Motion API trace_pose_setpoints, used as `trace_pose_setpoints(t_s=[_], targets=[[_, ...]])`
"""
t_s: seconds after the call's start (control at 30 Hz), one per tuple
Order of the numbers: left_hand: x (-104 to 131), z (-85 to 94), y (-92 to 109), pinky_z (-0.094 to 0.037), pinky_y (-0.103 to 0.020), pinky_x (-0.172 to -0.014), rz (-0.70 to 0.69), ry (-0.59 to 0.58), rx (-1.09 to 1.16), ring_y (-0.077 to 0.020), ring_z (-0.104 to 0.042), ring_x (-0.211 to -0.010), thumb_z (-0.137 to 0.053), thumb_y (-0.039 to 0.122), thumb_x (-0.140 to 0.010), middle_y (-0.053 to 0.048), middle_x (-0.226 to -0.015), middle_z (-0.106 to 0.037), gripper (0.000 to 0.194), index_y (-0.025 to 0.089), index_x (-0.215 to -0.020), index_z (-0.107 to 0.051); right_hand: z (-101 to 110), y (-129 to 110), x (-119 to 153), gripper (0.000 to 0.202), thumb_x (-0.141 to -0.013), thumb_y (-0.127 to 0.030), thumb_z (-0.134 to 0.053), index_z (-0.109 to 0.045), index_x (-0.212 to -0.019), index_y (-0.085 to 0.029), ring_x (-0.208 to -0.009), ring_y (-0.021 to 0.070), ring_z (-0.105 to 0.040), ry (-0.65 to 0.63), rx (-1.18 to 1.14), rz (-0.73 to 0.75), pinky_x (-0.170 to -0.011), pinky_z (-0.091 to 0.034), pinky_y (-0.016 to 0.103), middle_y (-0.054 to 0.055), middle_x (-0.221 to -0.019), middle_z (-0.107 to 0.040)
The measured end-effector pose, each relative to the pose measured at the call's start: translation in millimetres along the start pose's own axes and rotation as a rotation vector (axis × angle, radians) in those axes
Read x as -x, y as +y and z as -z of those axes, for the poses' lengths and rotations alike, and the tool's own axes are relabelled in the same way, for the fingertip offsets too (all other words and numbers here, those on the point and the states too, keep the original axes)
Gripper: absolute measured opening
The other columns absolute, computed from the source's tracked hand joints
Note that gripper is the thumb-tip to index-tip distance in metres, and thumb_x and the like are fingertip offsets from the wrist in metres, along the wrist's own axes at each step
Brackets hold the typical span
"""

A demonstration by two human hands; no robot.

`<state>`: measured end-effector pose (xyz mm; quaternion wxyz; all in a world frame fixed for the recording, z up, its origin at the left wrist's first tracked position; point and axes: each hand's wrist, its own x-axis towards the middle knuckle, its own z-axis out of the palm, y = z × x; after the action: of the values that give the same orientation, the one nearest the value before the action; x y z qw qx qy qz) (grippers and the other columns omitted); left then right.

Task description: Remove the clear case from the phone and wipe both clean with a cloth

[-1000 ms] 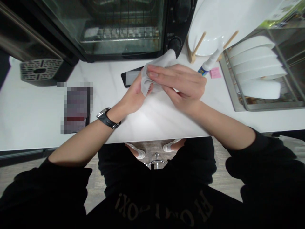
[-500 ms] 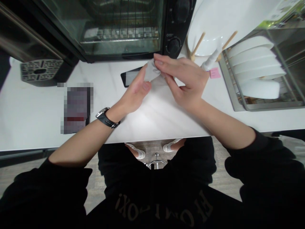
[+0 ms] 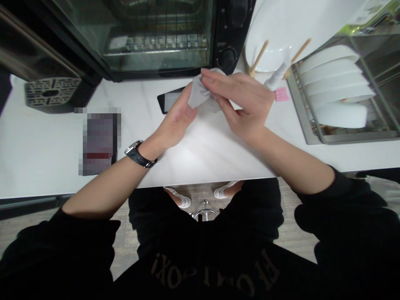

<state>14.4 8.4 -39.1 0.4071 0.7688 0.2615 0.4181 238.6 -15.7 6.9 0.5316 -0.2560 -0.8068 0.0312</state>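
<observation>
Both hands raised over counter, pinching cloth.

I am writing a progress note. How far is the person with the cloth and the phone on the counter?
Done: nothing I can confirm; how clean the screen is cannot be judged. In hand: the left hand and right hand both pinch a small grey cloth above the counter. Left: the phone lies flat behind the cloth, not yet touched, and the spray bottle stands beside the right hand.

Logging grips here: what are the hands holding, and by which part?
A small grey cloth, pinched between both hands: left hand at its lower edge, right hand on top.
</observation>
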Motion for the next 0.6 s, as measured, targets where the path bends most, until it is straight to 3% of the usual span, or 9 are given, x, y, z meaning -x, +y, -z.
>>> trace_pose_setpoints(t_s=[0.1,0.23,0.33,0.47,0.6], targets=[[-1.1,-0.2,-5.4,-0.032,-0.048,-0.146,-0.067,0.004,0.086,-0.0318,-0.04,-0.17,-0.043,0.099,-0.093,0.002,-0.168,-0.058,0.094,0.042,-0.167,-0.046,-2.5,6.8,-1.7,0.042,-0.117,-0.048,-0.044,-0.078,-0.138,-0.036,-0.126,0.0195,-0.081,0.037,0.015,-0.026,-0.11,-0.069,0.039,-0.004,-0.144,-0.079],[-3.8,0.8,-7.1,-0.029,-0.047,-0.147,-0.081,-0.003,0.082,-0.031,-0.039,-0.171,-0.046,0.101,-0.09,0.002,-0.166,-0.058,0.093,0.046,-0.164,-0.051,-3.8,3.5,-1.7,0.035,-0.115,-0.04,-0.051,-0.079,-0.136,-0.038,-0.117,0.0166,-0.083,0.136,0.04,0.026,-0.103,-0.071,0.032,-0.004,-0.139,-0.081],[-5.3,0.5,0.3,-0.029,-0.046,-0.146,-0.054,-0.01,0.076,-0.0316,-0.038,-0.171,-0.047,0.104,-0.086,0.002,-0.164,-0.06,0.093,0.046,-0.158,-0.057,-2.5,-1.5,-2.3,0.032,-0.114,-0.036,-0.055,-0.08,-0.134,-0.038,-0.121,0.0172,-0.082,0.183,0.022,-0.036,-0.103,-0.07,0.03,-0.003,-0.136,-0.083],[-5.5,-1.3,6.1,-0.032,-0.049,-0.145,-0.048,-0.015,0.072,-0.0331,-0.041,-0.169,-0.044,0.103,-0.088,0.002,-0.163,-0.06,0.092,0.045,-0.159,-0.056,-1.2,-3.7,-1.8,0.036,-0.115,-0.043,-0.05,-0.079,-0.135,-0.037,-0.121,0.0195,-0.082,0.117,-0.008,-0.063,-0.105,-0.071,0.033,-0.001,-0.141,-0.081],[-0.3,1.3,-2.0,-0.033,-0.054,-0.144,-0.071,-0.027,0.041,-0.0354,-0.042,-0.169,-0.046,0.101,-0.091,0.001,-0.165,-0.058,0.091,0.042,-0.159,-0.055,-3.2,-6.8,1.8,0.037,-0.114,-0.036,-0.049,-0.075,-0.142,-0.038,-0.111,0.016,-0.084,0.082,0.005,0.084,-0.097,-0.072,0.03,-0.003,-0.143,-0.08]])
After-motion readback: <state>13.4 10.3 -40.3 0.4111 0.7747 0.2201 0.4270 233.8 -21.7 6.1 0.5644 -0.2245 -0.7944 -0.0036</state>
